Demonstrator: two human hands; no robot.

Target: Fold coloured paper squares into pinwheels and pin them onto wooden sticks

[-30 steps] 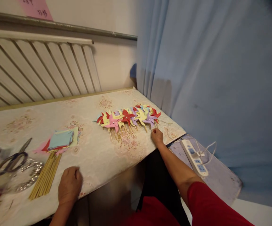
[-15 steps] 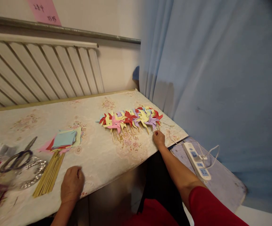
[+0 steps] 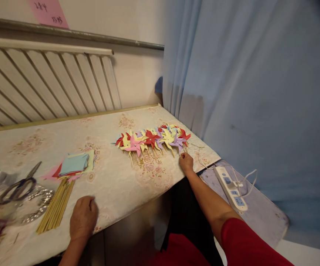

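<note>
Many paper pinwheels in pink, red, yellow and purple lie massed together on the table, their thin sticks pointing toward me. At the right end of this group, my right hand [image 3: 187, 163] is closed, its fingertips pinching the stick of a purple pinwheel [image 3: 178, 142]. A yellow pinwheel [image 3: 168, 137] and a red pinwheel [image 3: 151, 138] lie just left of it. My left hand [image 3: 83, 218] rests on the near table edge with its fingers curled in, and nothing shows in it. Beside it lies a bundle of thin wooden sticks [image 3: 56, 207].
Colored paper squares [image 3: 74, 164] are stacked beyond the sticks. Scissors [image 3: 19, 189] lie at the left by a clear bag of shiny small metal pieces [image 3: 41, 201]. A power strip [image 3: 231, 188] with a white cable sits right of the table, below a blue curtain [image 3: 248, 103].
The view has shifted very slightly, moving the scene a little left. Both hands keep their places, the right one still at the purple pinwheel's stick.
</note>
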